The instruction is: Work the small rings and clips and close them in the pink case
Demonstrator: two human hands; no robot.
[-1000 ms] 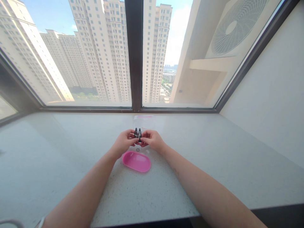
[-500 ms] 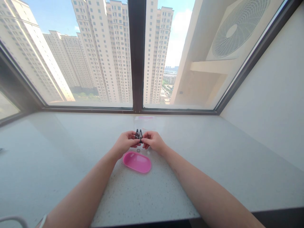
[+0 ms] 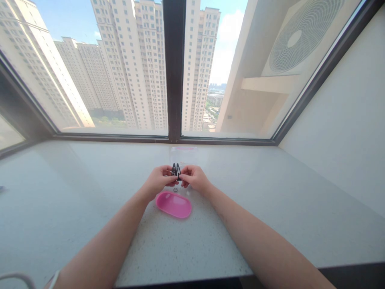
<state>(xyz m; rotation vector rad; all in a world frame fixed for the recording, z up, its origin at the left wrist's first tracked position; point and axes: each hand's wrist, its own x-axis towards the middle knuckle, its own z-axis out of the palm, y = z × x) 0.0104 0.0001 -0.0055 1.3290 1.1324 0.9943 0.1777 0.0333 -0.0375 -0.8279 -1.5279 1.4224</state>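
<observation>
Two black snap hair clips stand side by side between my hands, narrow ends up. My left hand is closed on the left clip, thumb and fingers pinching it. With a similar pinch, my right hand holds the right clip near its lower end. Just below the fingers a small ring lies on the counter. Nearer to me is a pink oval dish, its inside facing up. Behind the hands lies a clear plastic bag with a pink strip on top, partly hidden by them.
The pale speckled counter runs back to a dark window frame. A white wall bounds the right side. A white cable curves in at the lower left.
The view has shifted very slightly. Both hands and the hair clips keep practically the same pose.
</observation>
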